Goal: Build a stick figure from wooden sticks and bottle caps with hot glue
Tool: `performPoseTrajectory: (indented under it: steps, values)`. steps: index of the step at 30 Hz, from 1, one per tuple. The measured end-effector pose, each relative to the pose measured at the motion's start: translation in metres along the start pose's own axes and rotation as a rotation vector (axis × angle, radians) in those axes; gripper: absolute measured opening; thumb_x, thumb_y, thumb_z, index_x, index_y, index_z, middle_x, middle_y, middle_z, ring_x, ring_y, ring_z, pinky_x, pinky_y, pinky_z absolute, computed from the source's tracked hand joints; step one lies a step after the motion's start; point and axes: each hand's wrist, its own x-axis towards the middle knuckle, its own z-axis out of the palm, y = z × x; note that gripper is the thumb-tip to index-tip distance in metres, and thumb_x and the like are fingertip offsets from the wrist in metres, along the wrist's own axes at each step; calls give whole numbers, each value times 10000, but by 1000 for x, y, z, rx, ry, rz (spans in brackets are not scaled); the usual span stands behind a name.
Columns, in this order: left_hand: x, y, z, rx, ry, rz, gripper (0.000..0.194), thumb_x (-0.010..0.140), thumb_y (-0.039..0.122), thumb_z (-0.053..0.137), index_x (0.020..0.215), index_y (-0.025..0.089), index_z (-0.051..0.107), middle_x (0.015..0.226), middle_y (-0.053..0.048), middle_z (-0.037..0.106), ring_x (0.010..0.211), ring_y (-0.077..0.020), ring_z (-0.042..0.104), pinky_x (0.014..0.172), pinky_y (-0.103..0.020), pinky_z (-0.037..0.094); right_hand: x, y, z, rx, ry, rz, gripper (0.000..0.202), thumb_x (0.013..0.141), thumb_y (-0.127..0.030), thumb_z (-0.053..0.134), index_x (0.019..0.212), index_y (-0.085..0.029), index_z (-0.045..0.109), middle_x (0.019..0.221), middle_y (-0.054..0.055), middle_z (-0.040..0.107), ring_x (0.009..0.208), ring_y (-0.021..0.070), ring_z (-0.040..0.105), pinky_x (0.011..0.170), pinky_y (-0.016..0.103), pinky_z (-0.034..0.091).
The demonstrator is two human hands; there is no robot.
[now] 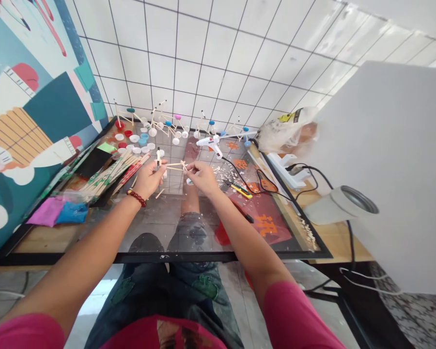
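My left hand (148, 180), with a beaded bracelet at the wrist, pinches a small frame of wooden sticks (174, 166) over the glass-topped table. A black-tipped upright piece rises beside its thumb. From the other side, the fingers of my right hand (202, 177) close on the frame's far end, where sticks meet. White round pieces partly show below my left hand; whether they belong to the frame I cannot tell. A white hot glue gun (211, 144) rests on the table beyond my right hand. Loose bottle caps (143, 139) lie beyond my left hand.
Several stick-and-cap models (168, 124) line the wall. Packaged chopsticks (109, 175) and blue and pink packets (72, 213) lie left. A yellow utility knife (241, 190), white scraps and the glue gun's black cable (236, 169) lie right. A power strip (289, 172) sits at the right edge.
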Motion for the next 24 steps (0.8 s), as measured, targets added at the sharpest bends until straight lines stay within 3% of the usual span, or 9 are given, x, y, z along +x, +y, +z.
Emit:
performPoseTrajectory:
  steps: [3, 5, 7, 10, 14, 20, 24]
  values:
    - [-1, 3, -2, 21, -31, 2, 497, 856, 442, 556, 1244, 147, 654, 690, -7, 627, 463, -103, 477, 473, -226, 381, 0, 4, 1, 57, 7, 36, 104, 755, -264, 713, 830, -194, 693, 731, -12, 662, 669, 139, 575, 661, 256, 435]
    - [-2, 5, -4, 37, -42, 10, 557, 850, 452, 561, 1336, 182, 598, 974, -63, 708, 498, -91, 487, 490, -233, 401, 1, 7, 1, 96, 7, 50, 117, 748, -277, 720, 826, -195, 689, 749, -9, 680, 652, 133, 569, 646, 252, 438]
    - [-1, 7, -8, 101, -50, 56, 628, 812, 430, 614, 1401, 224, 542, 1246, -82, 665, 610, -106, 546, 571, -245, 452, 1, 10, 2, 120, 2, 57, 127, 745, -286, 724, 824, -193, 687, 761, -7, 691, 637, 129, 566, 628, 248, 441]
    - [4, 4, -18, 273, -66, 138, 744, 718, 397, 722, 1419, 243, 527, 1365, -75, 607, 829, -176, 608, 743, -294, 495, 1, 11, 2, 132, 8, 44, 197, 739, -267, 732, 914, -183, 698, 823, 8, 716, 642, 128, 577, 630, 250, 455]
    - [11, -7, -30, 398, -108, 131, 676, 703, 423, 739, 1339, 233, 608, 1284, -80, 647, 902, -220, 630, 775, -312, 493, 3, 12, 1, 147, -6, 23, 373, 726, -222, 738, 1093, -175, 696, 998, 43, 746, 651, 119, 591, 662, 260, 484]
    - [10, -9, -31, 381, -195, 2, 625, 776, 453, 666, 1364, 256, 596, 850, -12, 700, 553, -149, 576, 577, -274, 450, 5, 17, 0, 119, -29, -12, 245, 741, -262, 724, 974, -204, 773, 829, 5, 753, 662, 134, 597, 679, 261, 470]
    - [10, -10, -29, 341, -192, -19, 628, 764, 439, 678, 1357, 250, 603, 782, 3, 676, 528, -143, 568, 568, -265, 447, 5, 16, 2, 157, -32, 7, 240, 735, -265, 730, 958, -193, 782, 813, 7, 746, 655, 131, 578, 649, 252, 450]
